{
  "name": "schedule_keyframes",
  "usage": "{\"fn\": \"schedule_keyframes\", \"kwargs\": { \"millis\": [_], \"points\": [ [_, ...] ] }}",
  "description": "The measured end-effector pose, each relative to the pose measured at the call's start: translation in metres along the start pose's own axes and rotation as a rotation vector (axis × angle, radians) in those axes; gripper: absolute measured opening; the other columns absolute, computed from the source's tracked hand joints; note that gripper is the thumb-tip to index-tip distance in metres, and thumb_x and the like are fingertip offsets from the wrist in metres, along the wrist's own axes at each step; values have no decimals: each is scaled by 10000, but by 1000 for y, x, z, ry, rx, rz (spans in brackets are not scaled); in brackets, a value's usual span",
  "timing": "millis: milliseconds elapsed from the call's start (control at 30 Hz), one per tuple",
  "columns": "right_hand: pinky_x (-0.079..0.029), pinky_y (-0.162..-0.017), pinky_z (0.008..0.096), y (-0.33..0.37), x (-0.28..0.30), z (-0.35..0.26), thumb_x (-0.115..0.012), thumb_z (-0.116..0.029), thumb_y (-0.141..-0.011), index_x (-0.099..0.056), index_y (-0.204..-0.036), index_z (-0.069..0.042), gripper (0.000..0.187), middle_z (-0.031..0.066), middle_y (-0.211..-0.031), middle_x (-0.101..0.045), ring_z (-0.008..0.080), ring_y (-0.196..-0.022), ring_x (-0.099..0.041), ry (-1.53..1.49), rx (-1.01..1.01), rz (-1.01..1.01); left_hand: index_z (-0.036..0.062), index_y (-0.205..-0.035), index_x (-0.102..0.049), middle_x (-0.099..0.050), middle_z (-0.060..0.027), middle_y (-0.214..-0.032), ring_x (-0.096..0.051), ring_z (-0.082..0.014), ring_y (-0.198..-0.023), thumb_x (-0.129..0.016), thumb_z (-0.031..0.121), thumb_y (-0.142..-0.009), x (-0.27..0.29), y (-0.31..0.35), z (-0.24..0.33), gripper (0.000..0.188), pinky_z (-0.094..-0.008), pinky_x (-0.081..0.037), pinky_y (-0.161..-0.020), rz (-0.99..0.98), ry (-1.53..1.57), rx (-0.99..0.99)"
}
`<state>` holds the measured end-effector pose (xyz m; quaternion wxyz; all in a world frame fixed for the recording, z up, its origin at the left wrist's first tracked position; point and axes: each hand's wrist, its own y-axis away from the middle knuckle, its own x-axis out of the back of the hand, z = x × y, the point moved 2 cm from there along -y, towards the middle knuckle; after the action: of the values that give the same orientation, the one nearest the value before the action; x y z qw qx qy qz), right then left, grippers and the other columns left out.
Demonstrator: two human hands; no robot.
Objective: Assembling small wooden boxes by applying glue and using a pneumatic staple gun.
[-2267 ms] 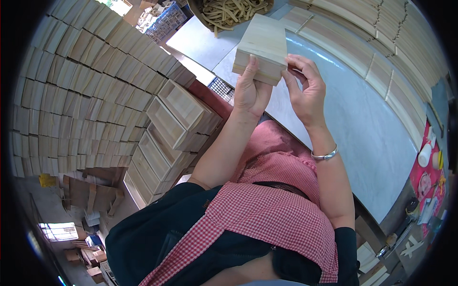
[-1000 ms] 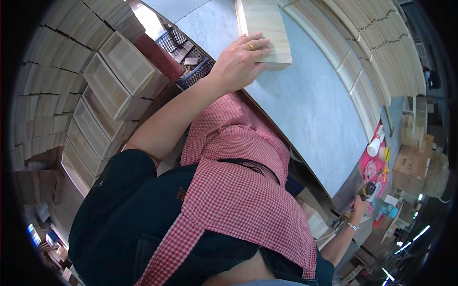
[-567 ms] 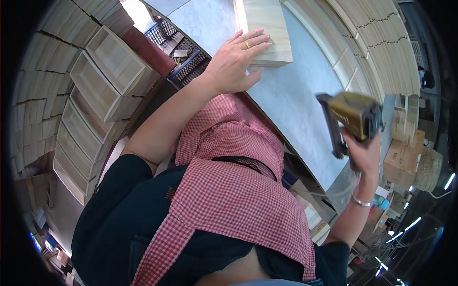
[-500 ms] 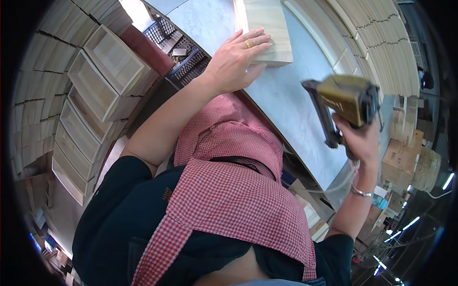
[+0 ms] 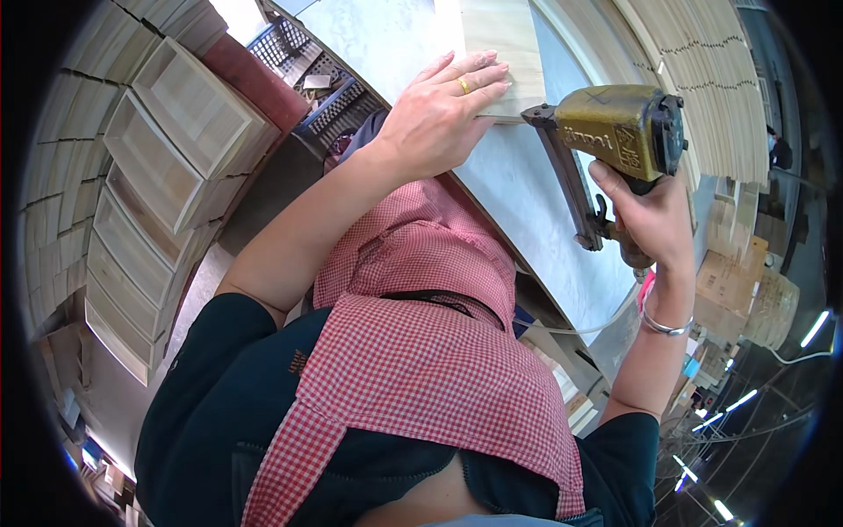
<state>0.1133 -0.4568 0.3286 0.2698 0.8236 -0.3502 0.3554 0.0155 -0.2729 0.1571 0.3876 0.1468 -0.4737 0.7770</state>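
Observation:
My left hand (image 5: pixel 439 119) lies on a pale wooden workpiece (image 5: pixel 505 39), with its fingers stretched over the near end and a gold ring on one of them. The right hand (image 5: pixel 654 215) is wrapped round the handle of a pneumatic nail gun (image 5: pixel 610 127) with a worn brass-coloured body and a dark magazine. The gun's nose is at the near right corner of the workpiece; I cannot tell whether it touches. Both lie over a pale blue-grey worktable (image 5: pixel 527 202). The underside of the workpiece is hidden.
Stacked wooden trays (image 5: pixel 158 158) stand at the left, beside dark plastic baskets (image 5: pixel 329 114) at the table's edge. Long wooden strips (image 5: pixel 702 79) are stacked along the far right. A thin pale air hose (image 5: pixel 571 331) curves below the table edge. Cardboard boxes (image 5: pixel 724 277) sit farther right.
My right hand has brought the nail gun left and up, so its nose is now at the workpiece's near corner. The left hand stays on the wood, its thumb drawn closer in.

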Motion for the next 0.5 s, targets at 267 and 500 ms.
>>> {"fn": "schedule_keyframes", "kwargs": {
  "millis": [267,500],
  "points": [
    [-560,-628,301,-8,3,11,-821,-125,-815,-684,-1074,72,353,149,-922,-752,210,-728,-696,132,-264,3,47,-1208,-704,-652,-76,-1368,-507,-215,-1392,-677,145,-884,-2,1,-4,339,-433,-345,-1202,35,-3,-24],
    [-566,-628,304,-5,4,-6,-814,-121,-821,-692,-1053,84,332,151,-925,-754,213,-731,-701,160,155,-29,86,-1313,-635,-590,-71,-1426,-468,-225,-1414,-720,211,-848,3,-11,-3,488,-477,-340,-1198,-66,-94,-78]
  ]
}}
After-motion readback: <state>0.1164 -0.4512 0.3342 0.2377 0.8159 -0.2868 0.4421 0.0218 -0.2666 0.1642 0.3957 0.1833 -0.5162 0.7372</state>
